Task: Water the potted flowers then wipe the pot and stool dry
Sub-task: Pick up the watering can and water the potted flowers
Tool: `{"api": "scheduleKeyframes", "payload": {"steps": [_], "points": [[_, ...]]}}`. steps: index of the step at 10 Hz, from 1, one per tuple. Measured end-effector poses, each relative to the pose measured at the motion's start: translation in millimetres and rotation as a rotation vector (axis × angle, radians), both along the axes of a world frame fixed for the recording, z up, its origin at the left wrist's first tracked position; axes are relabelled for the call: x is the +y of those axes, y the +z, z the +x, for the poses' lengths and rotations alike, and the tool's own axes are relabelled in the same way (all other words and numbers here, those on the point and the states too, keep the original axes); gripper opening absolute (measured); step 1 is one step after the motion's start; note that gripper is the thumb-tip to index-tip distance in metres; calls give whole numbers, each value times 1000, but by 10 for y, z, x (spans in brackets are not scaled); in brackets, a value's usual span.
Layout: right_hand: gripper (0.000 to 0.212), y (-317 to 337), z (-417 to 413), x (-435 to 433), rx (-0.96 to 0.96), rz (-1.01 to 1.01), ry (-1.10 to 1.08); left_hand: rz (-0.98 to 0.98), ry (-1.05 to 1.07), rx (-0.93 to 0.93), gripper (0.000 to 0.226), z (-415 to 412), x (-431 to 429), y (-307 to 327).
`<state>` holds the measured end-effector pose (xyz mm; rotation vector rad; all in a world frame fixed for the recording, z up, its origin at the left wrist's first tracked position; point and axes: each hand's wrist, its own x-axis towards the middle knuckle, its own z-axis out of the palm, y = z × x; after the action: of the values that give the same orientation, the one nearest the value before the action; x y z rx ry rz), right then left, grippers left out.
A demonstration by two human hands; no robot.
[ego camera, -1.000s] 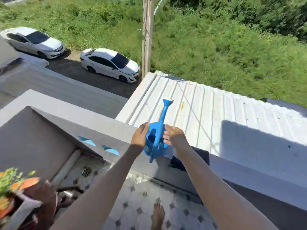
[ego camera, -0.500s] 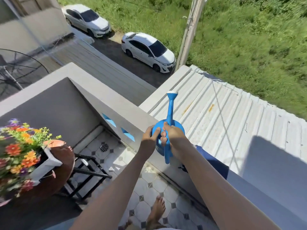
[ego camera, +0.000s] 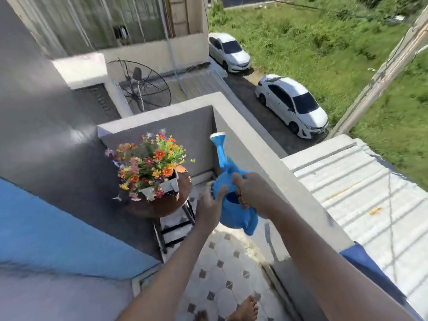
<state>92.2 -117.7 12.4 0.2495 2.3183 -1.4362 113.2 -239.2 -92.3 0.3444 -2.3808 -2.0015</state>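
Note:
A blue plastic watering can (ego camera: pixel 234 209) hangs in the air over the balcony floor, spout up and pointing away from me. My right hand (ego camera: pixel 251 193) grips its handle at the top. My left hand (ego camera: pixel 209 207) rests against the can's left side with fingers spread. To the left, a white pot (ego camera: pixel 170 185) full of orange, red and yellow flowers (ego camera: pixel 150 161) stands on a round brown stool (ego camera: pixel 166 205) with a black frame. The can is to the right of the flowers and apart from them.
A grey parapet wall (ego camera: pixel 266 154) runs along the right of the tiled balcony floor (ego camera: pixel 227 269). A dark blue cloth (ego camera: pixel 368 267) hangs over the parapet at lower right. My bare foot (ego camera: pixel 245 310) stands on the tiles. A blue wall (ego camera: pixel 58 230) closes the left side.
I have turned left and carried the can from above the parapet toward the flowers. The pot and stool came into fuller view. My left hand slid from the can's top to its side.

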Motion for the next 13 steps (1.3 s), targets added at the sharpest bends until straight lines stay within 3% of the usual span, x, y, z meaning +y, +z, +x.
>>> {"api": "scheduleKeyframes", "payload": {"steps": [1, 2, 3, 4, 5, 6, 7, 8, 10, 11, 13], "points": [[15, 177, 79, -460, -7, 118, 141, -31, 86, 55, 37, 115, -442, 110], [35, 388, 111, -872, 33, 223, 250, -59, 166, 89, 40, 237, -822, 234], [33, 496, 130, -1217, 94, 310, 337, -109, 213, 80, 24, 327, -1073, 313], [20, 563, 113, -1507, 87, 405, 443, -157, 263, 49, 34, 381, -1268, 384], [33, 701, 100, -1686, 97, 528, 476, -194, 315, 5, 44, 390, -1399, 431], [26, 718, 5, -1885, 203, 627, 587, -216, 358, -6, 48, 400, -1485, 497], [35, 720, -54, -2003, 287, 688, 627, -268, 383, -39, 47, 404, -1566, 551], [29, 788, -91, -2123, 215, 741, 665, -285, 374, -57, 43, 401, -1641, 603], [38, 964, -127, -2249, 103, 817, 710, -226, 308, -123, 55, 316, -1735, 604], [31, 993, -248, -2302, 109, 707, 713, -205, 282, -131, 59, 261, -1765, 624], [29, 1079, -330, -2267, 156, 713, 697, -171, 242, -104, 55, 139, -1734, 671]]}}
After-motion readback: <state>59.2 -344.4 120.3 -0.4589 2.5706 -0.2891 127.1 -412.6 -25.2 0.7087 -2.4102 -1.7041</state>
